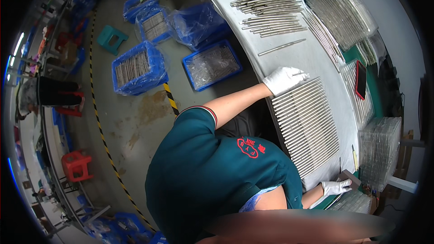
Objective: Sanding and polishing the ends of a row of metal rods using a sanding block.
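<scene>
A long row of thin metal rods (307, 124) lies side by side on the white curved table (289, 58) at the right. My left hand (284, 79), in a white glove, rests flat on the far end of that row, with one thin rod at its fingertips. My right hand (336, 186), also in a white glove, is at the near end of the row. Its fingers are closed on a small brown block (351, 179). My teal shirt (212, 171) fills the middle of the view.
More rods (266, 0) lie in groups farther along the table. Stacks of clear trays (379, 151) and a red phone (360, 79) sit at the right. Blue crates of rods (212, 64) stand on the floor, with a teal stool (112, 38), a red stool (77, 165) and yellow-black tape (171, 98).
</scene>
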Motion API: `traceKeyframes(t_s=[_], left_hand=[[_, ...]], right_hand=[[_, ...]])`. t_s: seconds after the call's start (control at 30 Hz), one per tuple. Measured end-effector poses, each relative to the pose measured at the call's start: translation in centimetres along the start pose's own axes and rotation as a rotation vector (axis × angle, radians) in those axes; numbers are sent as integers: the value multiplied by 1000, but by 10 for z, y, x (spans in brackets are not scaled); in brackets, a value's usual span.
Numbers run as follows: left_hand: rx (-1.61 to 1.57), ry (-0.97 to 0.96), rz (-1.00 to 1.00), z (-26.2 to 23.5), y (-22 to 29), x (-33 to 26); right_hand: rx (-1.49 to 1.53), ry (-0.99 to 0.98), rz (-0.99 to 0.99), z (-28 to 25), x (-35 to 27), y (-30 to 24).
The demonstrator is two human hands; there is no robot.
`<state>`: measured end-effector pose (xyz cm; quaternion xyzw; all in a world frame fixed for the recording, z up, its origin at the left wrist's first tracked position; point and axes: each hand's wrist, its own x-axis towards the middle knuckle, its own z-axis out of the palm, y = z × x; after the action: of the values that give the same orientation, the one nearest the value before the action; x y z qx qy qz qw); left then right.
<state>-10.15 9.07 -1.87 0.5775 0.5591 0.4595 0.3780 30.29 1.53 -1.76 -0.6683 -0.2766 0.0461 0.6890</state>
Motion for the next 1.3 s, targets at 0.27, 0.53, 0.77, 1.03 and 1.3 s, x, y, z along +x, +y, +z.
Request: traceKeyframes(t_s=[0.27,0.53,0.77,1.03,1.3], left_hand=[[63,72,216,7,-19,4],[-64,32,-22,2,0,1],[12,77,111,7,-14,4],[15,89,177,7,-16,2],[-29,38,34,1,-6,1]], right_hand=[[-45,-48,-7,-5,3,5],[-53,-10,-17,-3,0,0],[-24,-35,-11,-1,-5,-6],[-10,5,-32,-1,7,12],[62,10,2,1,-2,0]])
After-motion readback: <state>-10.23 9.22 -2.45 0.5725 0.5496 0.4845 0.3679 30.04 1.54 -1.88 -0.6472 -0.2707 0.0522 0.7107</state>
